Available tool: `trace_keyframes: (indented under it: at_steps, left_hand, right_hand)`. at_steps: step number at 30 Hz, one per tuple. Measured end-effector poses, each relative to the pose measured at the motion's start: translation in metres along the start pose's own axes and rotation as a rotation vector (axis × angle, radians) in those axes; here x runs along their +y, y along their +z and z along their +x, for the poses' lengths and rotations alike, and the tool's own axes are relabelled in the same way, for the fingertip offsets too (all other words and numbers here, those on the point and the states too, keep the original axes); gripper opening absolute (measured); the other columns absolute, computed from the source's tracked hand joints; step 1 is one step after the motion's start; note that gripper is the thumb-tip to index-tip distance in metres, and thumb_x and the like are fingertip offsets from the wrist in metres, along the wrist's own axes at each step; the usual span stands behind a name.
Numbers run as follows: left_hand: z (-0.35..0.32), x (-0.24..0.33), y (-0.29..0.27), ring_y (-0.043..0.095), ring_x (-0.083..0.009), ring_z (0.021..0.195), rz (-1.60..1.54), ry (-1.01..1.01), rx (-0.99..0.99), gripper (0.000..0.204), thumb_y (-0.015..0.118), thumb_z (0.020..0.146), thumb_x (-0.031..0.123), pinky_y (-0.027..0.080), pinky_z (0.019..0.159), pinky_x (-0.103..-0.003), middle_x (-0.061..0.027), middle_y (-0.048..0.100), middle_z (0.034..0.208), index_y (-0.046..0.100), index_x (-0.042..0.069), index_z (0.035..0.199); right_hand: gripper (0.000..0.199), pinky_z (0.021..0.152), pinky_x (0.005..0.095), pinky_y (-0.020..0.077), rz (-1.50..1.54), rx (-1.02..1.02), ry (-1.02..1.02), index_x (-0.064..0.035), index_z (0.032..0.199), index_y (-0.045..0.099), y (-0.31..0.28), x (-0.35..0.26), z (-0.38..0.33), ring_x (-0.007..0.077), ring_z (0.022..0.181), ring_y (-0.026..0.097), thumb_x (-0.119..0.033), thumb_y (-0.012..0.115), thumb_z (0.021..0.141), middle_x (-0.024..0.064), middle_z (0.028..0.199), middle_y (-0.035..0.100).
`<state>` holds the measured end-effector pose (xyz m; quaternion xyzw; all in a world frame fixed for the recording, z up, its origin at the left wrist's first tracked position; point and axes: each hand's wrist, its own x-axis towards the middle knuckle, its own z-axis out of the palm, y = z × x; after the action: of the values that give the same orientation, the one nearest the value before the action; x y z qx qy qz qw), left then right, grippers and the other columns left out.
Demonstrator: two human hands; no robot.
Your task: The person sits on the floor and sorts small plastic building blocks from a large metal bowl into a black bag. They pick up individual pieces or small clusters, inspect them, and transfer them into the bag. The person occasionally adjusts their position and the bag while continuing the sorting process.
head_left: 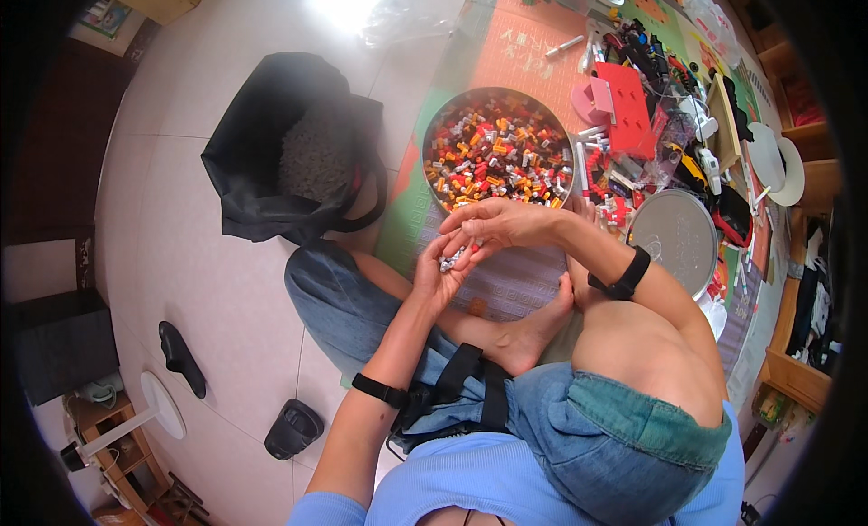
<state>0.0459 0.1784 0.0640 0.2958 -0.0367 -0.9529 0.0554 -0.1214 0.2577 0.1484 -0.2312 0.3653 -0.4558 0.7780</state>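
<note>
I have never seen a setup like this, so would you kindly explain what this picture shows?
There is no machine here: these are a person's own bare hands, seen from a fisheye camera worn on the head and looking down, so straight edges curve. On the patterned mat stands a round container of small red, orange and white pieces; to its right lies a jumble including a red item. An open black bag is on the floor at left. The left hand cups some whitish pieces. The right hand meets it; whether its fingers pinch anything is unclear.
</note>
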Motion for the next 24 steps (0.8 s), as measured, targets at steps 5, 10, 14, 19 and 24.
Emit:
trace_keyframes:
  at_steps: [5, 10, 14, 19, 24]
  left_hand:
    - [-0.008, -0.002, 0.016, 0.06, -0.0219, 0.082, 0.046, 0.051, -0.021, 0.028, 0.035, 0.092, 0.019, 0.056, 0.067, -0.03, -0.0133, 0.054, 0.099, 0.042, 0.0, 0.11]
    - [-0.001, 0.0, -0.007, 0.06, -0.0228, 0.084, 0.027, 0.009, 0.01, 0.029, 0.036, 0.091, 0.02, 0.055, 0.069, -0.032, -0.0131, 0.054, 0.101, 0.044, 0.002, 0.113]
    - [-0.004, -0.002, 0.012, 0.059, -0.0237, 0.088, 0.034, 0.018, 0.138, 0.03, 0.039, 0.091, 0.02, 0.054, 0.071, -0.034, -0.0124, 0.054, 0.101, 0.045, 0.002, 0.113]
    - [-0.004, -0.004, 0.014, 0.061, -0.0216, 0.072, 0.078, 0.074, 0.112, 0.026, 0.046, 0.085, 0.015, 0.056, 0.06, -0.029, -0.0128, 0.056, 0.087, 0.046, -0.004, 0.104]
    - [0.002, 0.0, -0.009, 0.06, -0.0244, 0.087, 0.041, 0.018, -0.036, 0.031, 0.039, 0.09, 0.019, 0.054, 0.073, -0.034, -0.0123, 0.055, 0.099, 0.045, 0.0, 0.114]
  right_hand:
    - [0.04, 0.083, 0.0288, 0.0481, 0.19, -0.022, 0.088, 0.0023, 0.117, 0.045, -0.012, 0.01, 0.006, 0.0216, 0.094, 0.06, -0.029, 0.041, 0.093, 0.018, 0.108, 0.057]
    - [0.035, 0.081, 0.0277, 0.0486, 0.107, -0.059, 0.055, 0.0018, 0.117, 0.046, -0.008, 0.009, 0.007, 0.0188, 0.094, 0.06, -0.023, 0.043, 0.092, 0.0166, 0.107, 0.058]
    - [0.033, 0.078, 0.025, 0.0493, 0.044, -0.066, 0.053, 0.0013, 0.116, 0.048, -0.01, 0.012, 0.006, 0.0156, 0.09, 0.06, -0.021, 0.046, 0.091, 0.0135, 0.102, 0.06]
    - [0.033, 0.076, 0.0233, 0.0499, 0.011, -0.022, 0.083, 0.0011, 0.114, 0.05, -0.013, 0.013, 0.007, 0.014, 0.086, 0.061, -0.022, 0.047, 0.091, 0.011, 0.098, 0.061]
    - [0.031, 0.077, 0.0231, 0.05, 0.006, 0.009, 0.068, 0.0013, 0.114, 0.049, -0.01, 0.011, 0.008, 0.0142, 0.087, 0.061, -0.019, 0.045, 0.092, 0.0115, 0.098, 0.061]
